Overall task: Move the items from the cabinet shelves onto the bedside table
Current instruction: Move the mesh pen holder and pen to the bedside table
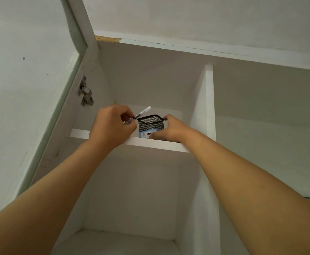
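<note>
Reaching overhead, the pen point(141, 114) is pinched by the left hand point(111, 124) beside the mesh holder point(150, 124), which is grasped by the right hand point(170, 130) on the upper shelf point(156, 144). Risk: holder tipped off the edge, contents spilled; the pinch on the pen is slight.

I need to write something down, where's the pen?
In the head view, the pen is pinched in the left hand, just left of the black mesh holder on the upper cabinet shelf.
</note>
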`<state>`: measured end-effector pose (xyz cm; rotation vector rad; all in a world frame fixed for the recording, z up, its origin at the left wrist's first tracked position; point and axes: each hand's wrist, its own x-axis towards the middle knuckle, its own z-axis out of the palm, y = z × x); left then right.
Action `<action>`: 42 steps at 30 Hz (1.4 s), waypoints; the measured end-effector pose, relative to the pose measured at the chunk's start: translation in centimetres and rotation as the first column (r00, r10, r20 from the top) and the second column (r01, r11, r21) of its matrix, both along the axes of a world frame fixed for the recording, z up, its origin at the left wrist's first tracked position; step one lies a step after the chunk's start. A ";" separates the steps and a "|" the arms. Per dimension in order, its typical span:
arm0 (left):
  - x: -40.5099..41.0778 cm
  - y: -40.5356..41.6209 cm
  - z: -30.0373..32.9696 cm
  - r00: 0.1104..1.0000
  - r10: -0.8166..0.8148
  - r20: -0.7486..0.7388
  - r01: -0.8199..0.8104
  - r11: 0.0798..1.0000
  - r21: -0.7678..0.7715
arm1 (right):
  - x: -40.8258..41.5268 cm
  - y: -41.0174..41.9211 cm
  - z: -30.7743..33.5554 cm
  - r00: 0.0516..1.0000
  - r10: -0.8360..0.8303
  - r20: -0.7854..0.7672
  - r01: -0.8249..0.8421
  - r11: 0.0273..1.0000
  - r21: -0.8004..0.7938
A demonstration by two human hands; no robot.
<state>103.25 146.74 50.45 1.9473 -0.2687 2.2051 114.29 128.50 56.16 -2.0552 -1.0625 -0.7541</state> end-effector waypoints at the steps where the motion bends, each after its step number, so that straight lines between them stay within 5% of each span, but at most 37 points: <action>1: -0.1 0.0 0.0 1.000 -0.002 -0.004 0.002 1.000 -0.007 | 0.0 -0.1 -0.1 1.000 0.017 0.010 -0.018 0.999 0.039; 11: -2.0 -1.2 -1.2 0.987 -0.159 0.021 0.160 0.973 -0.167 | -2.7 -2.2 -1.4 0.964 0.041 0.263 -0.104 0.967 0.231; 15: -4.2 -2.7 -1.9 0.998 -0.033 0.047 0.037 0.997 -0.073 | -3.2 -3.0 -2.0 0.965 0.097 0.245 -0.168 0.942 0.289; 27: -10.7 -8.4 -3.2 0.986 0.165 -0.003 -0.164 0.981 -0.105 | -4.4 -5.7 -3.3 0.922 0.320 0.217 -0.377 0.869 0.320; 42: -20.4 -17.6 -12.5 0.866 0.483 -0.130 -0.495 0.864 -0.090 | -7.9 -8.2 -11.6 0.713 0.695 0.087 -0.687 0.670 0.282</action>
